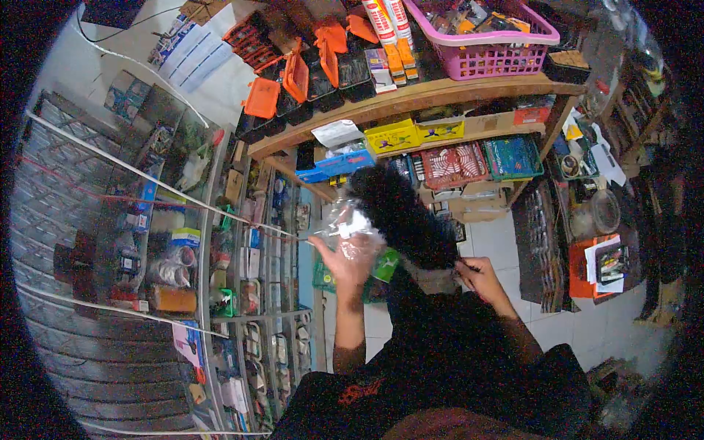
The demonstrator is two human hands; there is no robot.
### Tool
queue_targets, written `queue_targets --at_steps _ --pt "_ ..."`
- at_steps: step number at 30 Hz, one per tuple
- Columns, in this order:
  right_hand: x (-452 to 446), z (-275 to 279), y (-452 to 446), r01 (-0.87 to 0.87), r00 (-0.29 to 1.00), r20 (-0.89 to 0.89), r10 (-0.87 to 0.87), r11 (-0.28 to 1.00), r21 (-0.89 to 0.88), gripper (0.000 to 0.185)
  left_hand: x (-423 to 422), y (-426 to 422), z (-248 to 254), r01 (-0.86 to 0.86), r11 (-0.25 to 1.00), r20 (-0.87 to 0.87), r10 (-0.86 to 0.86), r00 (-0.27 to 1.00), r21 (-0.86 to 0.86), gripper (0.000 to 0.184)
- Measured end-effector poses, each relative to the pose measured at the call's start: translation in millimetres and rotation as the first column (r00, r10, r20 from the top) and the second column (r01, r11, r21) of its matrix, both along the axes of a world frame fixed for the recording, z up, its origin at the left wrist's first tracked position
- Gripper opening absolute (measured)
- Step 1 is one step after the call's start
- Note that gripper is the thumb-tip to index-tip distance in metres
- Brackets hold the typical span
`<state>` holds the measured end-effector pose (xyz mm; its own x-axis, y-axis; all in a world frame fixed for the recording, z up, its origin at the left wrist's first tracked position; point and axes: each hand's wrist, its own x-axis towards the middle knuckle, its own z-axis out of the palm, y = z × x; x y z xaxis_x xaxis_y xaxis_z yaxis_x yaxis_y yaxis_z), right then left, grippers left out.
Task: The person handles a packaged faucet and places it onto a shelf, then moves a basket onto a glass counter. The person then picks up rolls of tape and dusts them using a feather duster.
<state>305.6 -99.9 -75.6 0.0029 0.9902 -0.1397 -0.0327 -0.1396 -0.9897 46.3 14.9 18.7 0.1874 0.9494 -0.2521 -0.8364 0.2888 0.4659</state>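
A clear plastic bag or wrapper rests against my left hand, whose thumb is spread away from the other fingers. The plastic covers those fingers, and bright glare lies on it. A black fluffy duster reaches from beside the plastic down toward my right hand. My right hand is closed at the lower end of the duster, around its dark handle. The duster's upper end is beside the plastic, in front of the shelf.
A wooden shelf crosses ahead, bearing black bins with orange lids and a pink basket. Red and green trays sit below. Glass display shelves stand at the left, and an orange box is at the right.
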Motion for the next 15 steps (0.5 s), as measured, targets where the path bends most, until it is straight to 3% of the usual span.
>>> queue_targets --at_steps 1,4,5,9,11,12,15 --pt "-3.3 4.2 3.0 0.028 0.999 -0.025 -0.029 0.999 -0.029 0.034 8.6 -4.9 3.7 -0.037 0.996 -0.089 0.030 0.996 -0.083 0.091" --pt "-6.0 13.2 16.0 0.082 0.995 -0.050 -0.084 0.996 -0.045 0.035 4.4 -7.3 -36.5 0.099 0.995 -0.110 -0.101 0.989 -0.021 0.091" --pt "-5.6 7.7 19.7 0.076 0.996 -0.035 -0.076 0.997 -0.003 0.035 12.5 -10.2 -25.1 -0.005 0.988 -0.161 -0.020 0.987 -0.156 0.090" --pt "10.2 1.9 12.8 -0.081 0.995 0.067 0.072 0.987 0.138 0.032 -10.2 6.1 -18.5 -0.030 0.999 -0.027 0.029 0.999 -0.033 0.091" --pt "15.3 -10.6 7.2 -0.104 0.988 0.128 0.081 0.978 0.184 0.030 -10.5 7.1 -10.5 -0.146 0.987 -0.092 0.140 0.986 -0.062 0.091" --pt "14.5 -12.5 6.9 -0.094 0.986 0.157 0.062 0.975 0.203 0.029 5.8 3.5 16.9 -0.238 0.969 -0.169 0.224 0.960 -0.071 0.091" --pt "14.8 -1.8 5.4 0.014 0.999 0.047 -0.016 0.999 0.034 0.022 -6.1 1.7 8.6 0.061 0.972 0.231 -0.114 0.966 0.226 0.089"
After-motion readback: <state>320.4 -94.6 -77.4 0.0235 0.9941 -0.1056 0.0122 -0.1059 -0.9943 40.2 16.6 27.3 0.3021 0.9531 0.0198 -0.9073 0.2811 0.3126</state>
